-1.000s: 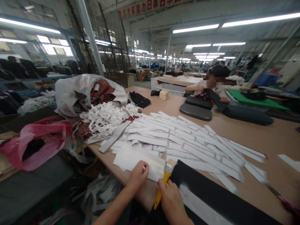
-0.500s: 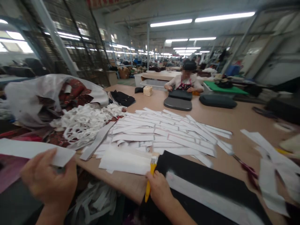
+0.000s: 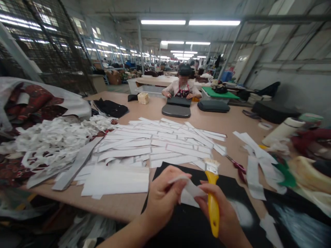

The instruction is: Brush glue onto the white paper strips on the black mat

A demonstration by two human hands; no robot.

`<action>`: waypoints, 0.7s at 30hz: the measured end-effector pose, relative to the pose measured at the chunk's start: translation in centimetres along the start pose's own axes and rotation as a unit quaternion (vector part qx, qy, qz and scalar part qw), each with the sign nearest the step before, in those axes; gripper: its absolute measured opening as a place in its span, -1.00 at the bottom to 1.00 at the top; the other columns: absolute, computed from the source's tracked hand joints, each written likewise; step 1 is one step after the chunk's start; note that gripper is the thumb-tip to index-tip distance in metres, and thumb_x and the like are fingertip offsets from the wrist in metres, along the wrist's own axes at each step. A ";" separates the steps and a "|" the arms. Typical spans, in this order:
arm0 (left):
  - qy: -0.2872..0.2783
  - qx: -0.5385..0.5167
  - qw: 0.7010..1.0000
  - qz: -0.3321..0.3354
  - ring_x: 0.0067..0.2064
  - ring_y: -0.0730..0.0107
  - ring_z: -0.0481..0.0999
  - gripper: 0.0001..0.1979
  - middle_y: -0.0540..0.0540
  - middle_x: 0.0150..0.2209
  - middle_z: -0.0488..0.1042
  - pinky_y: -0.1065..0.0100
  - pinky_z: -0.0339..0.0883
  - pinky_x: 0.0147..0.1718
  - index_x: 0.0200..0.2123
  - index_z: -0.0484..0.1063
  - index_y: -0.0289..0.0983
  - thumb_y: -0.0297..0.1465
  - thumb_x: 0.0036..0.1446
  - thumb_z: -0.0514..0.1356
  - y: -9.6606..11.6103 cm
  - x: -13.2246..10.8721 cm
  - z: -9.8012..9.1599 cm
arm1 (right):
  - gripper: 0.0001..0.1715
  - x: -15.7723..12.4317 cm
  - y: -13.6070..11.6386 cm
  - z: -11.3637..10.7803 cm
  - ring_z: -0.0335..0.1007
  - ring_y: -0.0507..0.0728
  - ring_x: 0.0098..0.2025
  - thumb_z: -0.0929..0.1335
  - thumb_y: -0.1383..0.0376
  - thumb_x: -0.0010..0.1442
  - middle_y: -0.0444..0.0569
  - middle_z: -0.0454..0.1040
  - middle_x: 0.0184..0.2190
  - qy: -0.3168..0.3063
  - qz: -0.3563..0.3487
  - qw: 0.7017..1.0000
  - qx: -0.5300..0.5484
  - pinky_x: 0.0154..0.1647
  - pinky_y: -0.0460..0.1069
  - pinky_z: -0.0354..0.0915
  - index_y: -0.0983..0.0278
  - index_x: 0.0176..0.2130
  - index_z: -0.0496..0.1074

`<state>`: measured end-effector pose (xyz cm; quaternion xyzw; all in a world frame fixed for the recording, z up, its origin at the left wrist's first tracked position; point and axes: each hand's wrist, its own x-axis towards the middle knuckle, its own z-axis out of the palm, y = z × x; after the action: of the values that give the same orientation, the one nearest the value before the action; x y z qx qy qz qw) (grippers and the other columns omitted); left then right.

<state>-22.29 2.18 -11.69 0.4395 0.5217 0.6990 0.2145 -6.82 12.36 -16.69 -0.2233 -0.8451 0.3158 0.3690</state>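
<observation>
My left hand (image 3: 162, 198) is closed in a pinch on a white paper strip (image 3: 190, 191) above the black sheet (image 3: 186, 220) at the table's near edge. My right hand (image 3: 223, 213) grips a yellow-handled brush (image 3: 213, 199), bristles pointing up, and its fingers also touch the strip. Both hands meet over the black sheet. A spread of white paper strips (image 3: 160, 144) lies just beyond them on the tan table (image 3: 219, 124).
A heap of white cut-out scraps (image 3: 49, 141) and red patterned fabric (image 3: 33, 103) fills the left. Red-handled scissors (image 3: 236, 165), loose strips and coloured items lie at the right. A person (image 3: 183, 88) sits across the table behind dark pads (image 3: 176, 110).
My left hand swung from the far left back to the middle, now pinching a strip. My right hand lifted the brush off the table. The view turned right.
</observation>
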 end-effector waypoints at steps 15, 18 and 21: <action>-0.095 0.236 0.924 -0.284 -0.38 0.39 0.36 -0.80 -0.02 -0.49 0.40 0.40 0.18 -0.36 -0.55 0.40 -0.30 -0.28 -0.06 0.15 -12.4 -1.7 -3.8 | -0.49 -5.9 15.3 -6.7 0.45 0.18 -0.36 0.34 0.01 -0.10 -0.04 0.47 -0.43 -0.061 0.312 0.946 -0.071 -0.32 0.01 0.35 0.22 -0.18 0.35; -0.114 0.267 0.908 -0.301 -0.44 0.41 0.35 -0.83 0.00 -0.53 0.39 0.41 0.16 -0.42 -0.52 0.40 -0.31 -0.31 -0.07 0.15 -13.3 -1.3 -4.1 | -0.53 -5.7 15.0 -6.3 0.44 0.15 -0.37 0.30 0.05 -0.08 -0.07 0.47 -0.41 -0.041 0.291 0.953 -0.078 -0.31 0.00 0.33 0.21 -0.16 0.34; -0.127 0.301 0.892 -0.312 -0.45 0.42 0.34 -0.84 0.01 -0.53 0.38 0.42 0.14 -0.45 -0.52 0.39 -0.31 -0.31 -0.08 0.16 -13.7 -0.9 -4.4 | -0.57 -5.5 14.8 -6.1 0.43 0.15 -0.35 0.28 0.07 -0.08 -0.08 0.46 -0.40 -0.029 0.282 0.955 -0.089 -0.30 0.00 0.32 0.20 -0.20 0.35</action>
<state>-27.66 4.08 -24.96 0.3827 0.7857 0.3438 0.3435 3.44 21.58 -26.48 -0.4749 -0.7828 0.3371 0.2192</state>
